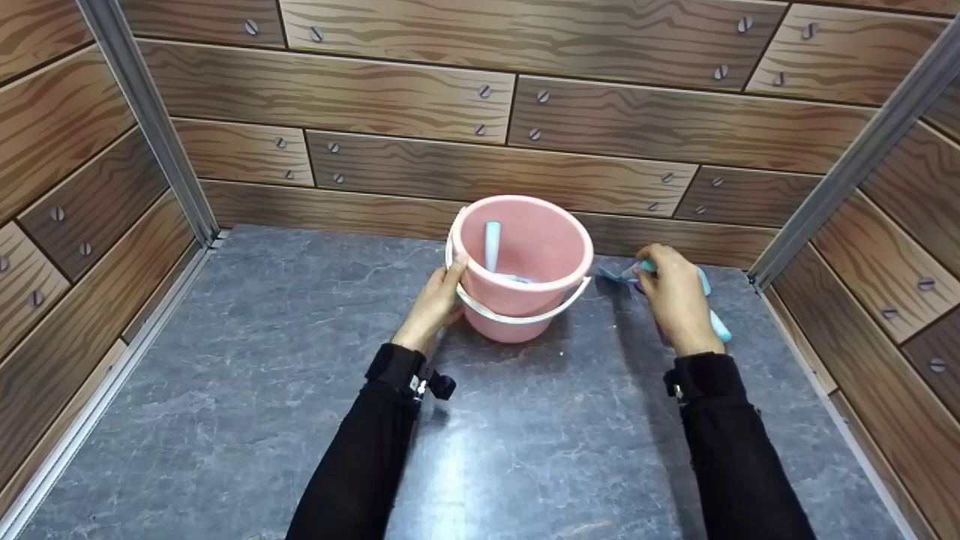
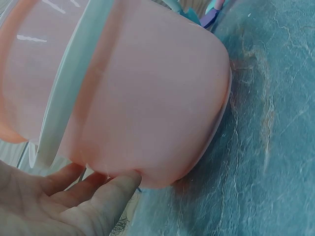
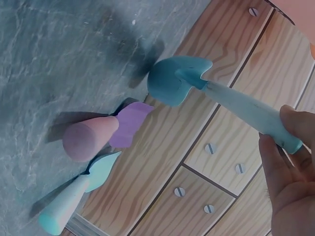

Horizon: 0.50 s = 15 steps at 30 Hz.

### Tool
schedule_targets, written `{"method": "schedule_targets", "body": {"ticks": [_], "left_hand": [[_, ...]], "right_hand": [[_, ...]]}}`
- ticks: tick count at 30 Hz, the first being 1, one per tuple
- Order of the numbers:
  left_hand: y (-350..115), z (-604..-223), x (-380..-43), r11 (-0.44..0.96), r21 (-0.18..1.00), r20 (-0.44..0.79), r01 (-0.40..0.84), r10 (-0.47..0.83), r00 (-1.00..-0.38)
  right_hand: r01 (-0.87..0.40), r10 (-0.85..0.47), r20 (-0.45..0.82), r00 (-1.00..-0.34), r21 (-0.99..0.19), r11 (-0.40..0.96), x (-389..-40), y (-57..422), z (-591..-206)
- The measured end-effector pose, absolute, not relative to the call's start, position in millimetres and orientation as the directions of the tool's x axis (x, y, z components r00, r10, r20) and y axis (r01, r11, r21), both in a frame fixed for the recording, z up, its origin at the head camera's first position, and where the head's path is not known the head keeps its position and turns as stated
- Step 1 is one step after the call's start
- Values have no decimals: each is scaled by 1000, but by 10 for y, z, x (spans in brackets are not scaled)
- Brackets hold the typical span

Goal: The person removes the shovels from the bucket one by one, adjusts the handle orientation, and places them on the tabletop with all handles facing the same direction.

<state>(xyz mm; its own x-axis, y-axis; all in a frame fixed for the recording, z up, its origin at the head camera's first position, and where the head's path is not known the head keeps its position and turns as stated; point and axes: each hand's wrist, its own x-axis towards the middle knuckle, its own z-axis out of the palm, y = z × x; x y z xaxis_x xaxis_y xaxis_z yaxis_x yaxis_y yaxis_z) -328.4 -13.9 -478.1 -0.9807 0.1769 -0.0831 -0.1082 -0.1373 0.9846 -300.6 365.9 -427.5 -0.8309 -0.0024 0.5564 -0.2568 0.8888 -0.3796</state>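
Observation:
A pink bucket (image 1: 517, 311) with a white handle (image 1: 517, 318) stands on the floor near the back wall. A light-blue handle (image 1: 492, 247) sticks up inside it. My left hand (image 1: 435, 304) holds the bucket's left side, thumb by the rim and fingertips against the outer wall. Just right of the bucket, my right hand (image 1: 675, 300) pinches the end of a toy trowel (image 3: 246, 108), its teal blade pointing toward the bucket. Near that hand lie a purple toy shovel (image 3: 91, 137) with a pink handle and another teal trowel (image 3: 64, 206).
Wood-patterned walls (image 1: 420, 165) enclose the back and both sides. Metal strips (image 1: 157, 120) run along the corners. The floor (image 1: 225, 390) is grey with a marbled look.

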Motion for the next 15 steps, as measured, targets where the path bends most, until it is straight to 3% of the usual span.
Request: {"method": "schedule_targets", "body": {"ticks": [8,15], "left_hand": [[-146,-4760,-3279,-120,987,-87,-108,166,-982],[-143,-4890,-3385,-124,988,-72,-94,169,-983]], "right_hand": [[-192,0,421,-907,-413,890,-2994,3667,-4360],[-175,-8,374,-928,-417,892,-3006,3678,-4461]]}}
